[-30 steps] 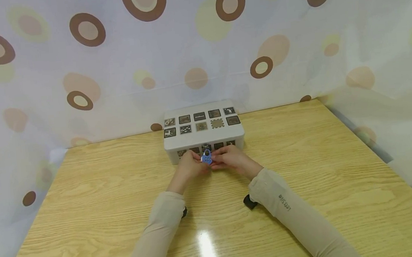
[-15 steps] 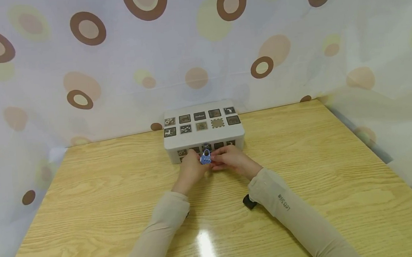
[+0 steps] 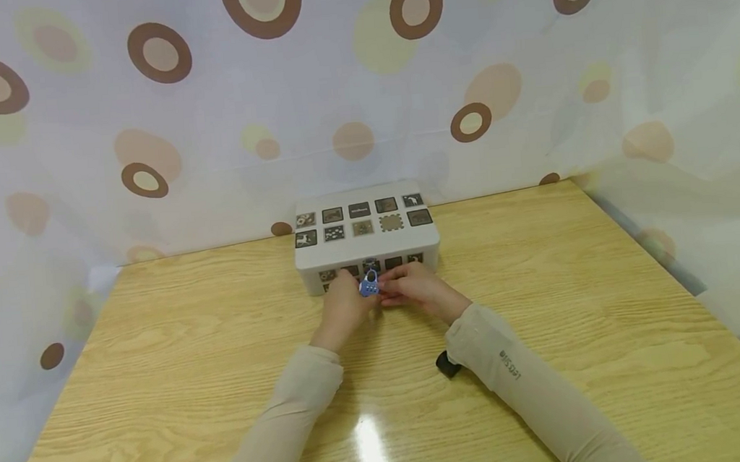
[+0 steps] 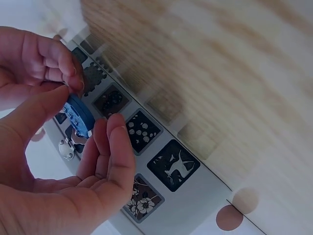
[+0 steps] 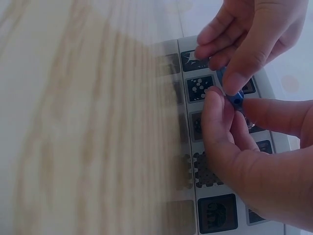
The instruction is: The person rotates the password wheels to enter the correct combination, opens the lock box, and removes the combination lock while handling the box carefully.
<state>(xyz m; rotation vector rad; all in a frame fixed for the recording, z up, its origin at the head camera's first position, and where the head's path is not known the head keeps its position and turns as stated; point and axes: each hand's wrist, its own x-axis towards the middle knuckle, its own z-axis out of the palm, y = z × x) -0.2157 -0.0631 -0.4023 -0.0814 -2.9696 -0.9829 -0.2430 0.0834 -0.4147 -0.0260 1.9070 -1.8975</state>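
Observation:
A small blue combination padlock (image 3: 369, 287) with number dials is held between both hands, its shackle pointing up, in front of the white box (image 3: 367, 246). My left hand (image 3: 343, 302) pinches it, the thumb at one end of the body (image 4: 78, 115) and curled fingertips at the other. From the other side, the thumb and fingers of my right hand (image 3: 420, 290) grip it; part of the lock (image 5: 235, 98) is hidden behind fingers in the right wrist view. A metal clasp (image 4: 67, 148) shows on the box front, close to the lock.
Dark picture squares cover the box's lid and front. It stands at the back of a wood-grain table (image 3: 191, 361), against a white curtain (image 3: 217, 112) with brown and green circles. A black strap piece (image 3: 448, 363) sits beneath the right sleeve.
My left hand has turned and shifted slightly right, so more of its back now shows. The padlock has tipped a little with its dials more visible. The right hand stays nearly still.

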